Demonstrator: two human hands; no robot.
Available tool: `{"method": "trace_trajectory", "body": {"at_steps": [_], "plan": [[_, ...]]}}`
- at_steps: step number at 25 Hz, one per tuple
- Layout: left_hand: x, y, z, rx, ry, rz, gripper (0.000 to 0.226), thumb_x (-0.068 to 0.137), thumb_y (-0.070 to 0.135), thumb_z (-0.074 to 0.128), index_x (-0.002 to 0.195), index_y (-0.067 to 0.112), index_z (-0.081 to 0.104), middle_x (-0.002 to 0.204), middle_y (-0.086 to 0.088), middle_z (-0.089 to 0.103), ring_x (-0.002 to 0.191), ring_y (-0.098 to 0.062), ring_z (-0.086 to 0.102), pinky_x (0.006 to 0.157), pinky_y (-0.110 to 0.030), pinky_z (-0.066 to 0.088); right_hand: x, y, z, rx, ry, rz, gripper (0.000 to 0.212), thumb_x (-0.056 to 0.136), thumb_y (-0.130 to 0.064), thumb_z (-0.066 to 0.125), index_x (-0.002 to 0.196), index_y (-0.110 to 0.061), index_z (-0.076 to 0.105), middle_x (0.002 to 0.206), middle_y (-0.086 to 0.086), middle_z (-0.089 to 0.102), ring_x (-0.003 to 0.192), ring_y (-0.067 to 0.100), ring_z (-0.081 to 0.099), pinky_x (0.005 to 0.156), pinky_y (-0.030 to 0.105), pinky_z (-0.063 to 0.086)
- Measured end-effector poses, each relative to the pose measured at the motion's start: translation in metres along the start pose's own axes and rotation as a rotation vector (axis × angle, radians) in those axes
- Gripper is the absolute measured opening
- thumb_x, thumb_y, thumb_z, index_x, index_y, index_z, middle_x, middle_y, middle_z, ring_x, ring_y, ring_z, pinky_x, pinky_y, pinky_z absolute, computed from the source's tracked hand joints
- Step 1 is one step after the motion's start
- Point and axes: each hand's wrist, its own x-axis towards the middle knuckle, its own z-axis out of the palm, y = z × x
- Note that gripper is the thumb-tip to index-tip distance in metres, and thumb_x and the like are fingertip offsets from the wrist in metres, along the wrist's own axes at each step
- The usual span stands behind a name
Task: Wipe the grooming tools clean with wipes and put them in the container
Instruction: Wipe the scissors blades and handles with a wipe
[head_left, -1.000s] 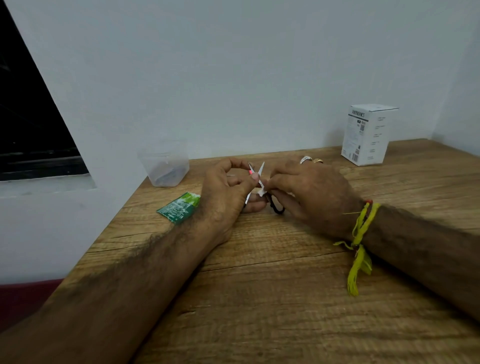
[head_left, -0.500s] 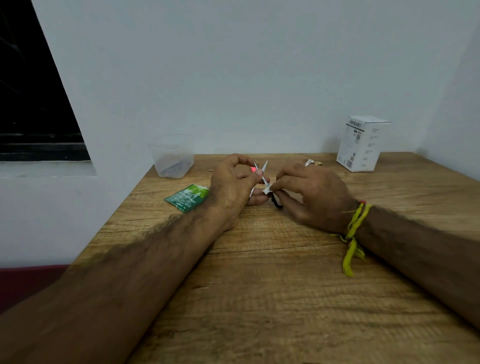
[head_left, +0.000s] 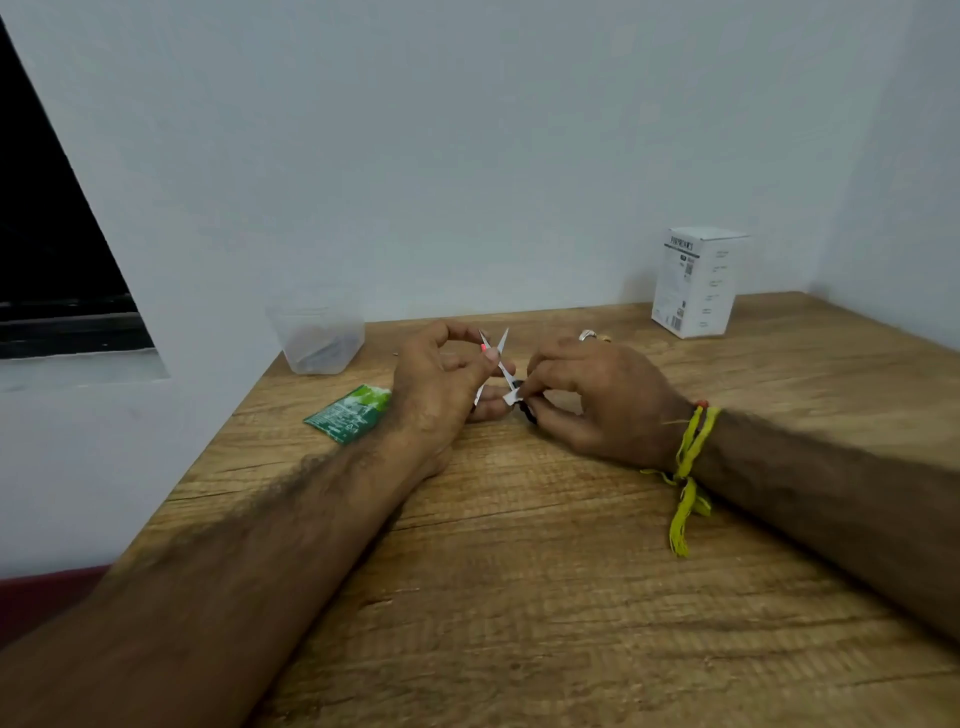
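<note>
A person's two hands are meeting over a wooden bench (head_left: 571, 571), working on small scissors (head_left: 496, 358) held with blades spread in a V, tips pointing up. The left hand (head_left: 441, 384) is curling around the blades, its fingers hiding their lower half; the black handles are mostly hidden behind the right hand (head_left: 592, 395). That hand is pinching a small white wipe (head_left: 511, 397) against the scissors near the pivot; only a scrap of it is showing. The clear container (head_left: 317, 340) is standing at the back left by the wall, its dark contents too blurred to identify. A green sachet (head_left: 350, 413) is lying flat just beside the left wrist. A white box (head_left: 693, 283) is standing upright at the back right, its print unreadable. Something small and metallic (head_left: 589, 335) is peeking over the right knuckles. A yellow thread (head_left: 688, 467) is circling the right wrist.
</note>
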Motion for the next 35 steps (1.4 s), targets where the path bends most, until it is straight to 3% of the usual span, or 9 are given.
{"method": "trace_trajectory", "body": {"at_steps": [3,10,14,18,23,35], "plan": [[0.001,0.0,-0.001,-0.008,0.019,-0.008,0.02,0.093,0.004,0.068,0.11,0.006,0.058,0.092,-0.019,0.076,0.068,-0.031,0.075,0.064,-0.042,0.064,0.004,0.0,0.002,-0.015,-0.007,-0.014,0.007,0.087,-0.016,0.066,0.087,-0.013,0.073,0.09,-0.003,0.068,0.08,0.02,0.063,0.062,0.035,0.048],[-0.003,0.004,0.0,-0.03,0.004,-0.022,0.017,0.093,0.004,0.067,0.107,0.008,0.058,0.09,-0.019,0.076,0.064,-0.029,0.075,0.055,-0.035,0.062,0.002,0.002,-0.001,0.009,-0.061,-0.037,0.008,0.087,-0.017,0.065,0.088,-0.015,0.073,0.093,-0.004,0.069,0.082,0.017,0.063,0.063,0.031,0.046],[-0.001,0.002,-0.001,-0.033,0.011,-0.004,0.016,0.093,0.002,0.066,0.107,0.007,0.058,0.091,-0.02,0.076,0.067,-0.035,0.074,0.06,-0.042,0.063,0.002,0.001,-0.002,0.083,-0.091,-0.033,0.009,0.085,-0.019,0.065,0.086,-0.015,0.073,0.089,-0.005,0.067,0.078,0.018,0.063,0.064,0.038,0.05],[0.001,0.0,-0.004,-0.009,0.014,0.008,0.017,0.093,0.002,0.066,0.107,0.008,0.059,0.092,-0.02,0.076,0.067,-0.036,0.074,0.058,-0.038,0.061,0.0,0.004,-0.006,0.101,-0.134,-0.054,0.006,0.085,-0.016,0.067,0.088,-0.016,0.072,0.089,-0.007,0.066,0.08,0.01,0.059,0.066,0.029,0.045],[-0.001,0.002,-0.002,0.002,0.023,0.01,0.015,0.093,0.001,0.066,0.104,0.008,0.059,0.091,-0.02,0.076,0.064,-0.031,0.074,0.054,-0.034,0.061,0.0,0.003,-0.007,0.105,-0.158,-0.027,0.005,0.082,-0.018,0.067,0.084,-0.016,0.071,0.085,-0.008,0.062,0.075,0.012,0.058,0.063,0.039,0.049],[0.001,0.001,-0.003,0.035,0.013,0.036,0.014,0.093,0.003,0.066,0.103,0.01,0.059,0.089,-0.017,0.077,0.071,-0.039,0.075,0.061,-0.039,0.062,-0.002,0.008,-0.013,0.084,-0.252,-0.025,0.013,0.088,-0.028,0.06,0.091,-0.022,0.071,0.086,-0.012,0.061,0.074,0.003,0.051,0.064,0.034,0.05]]}}
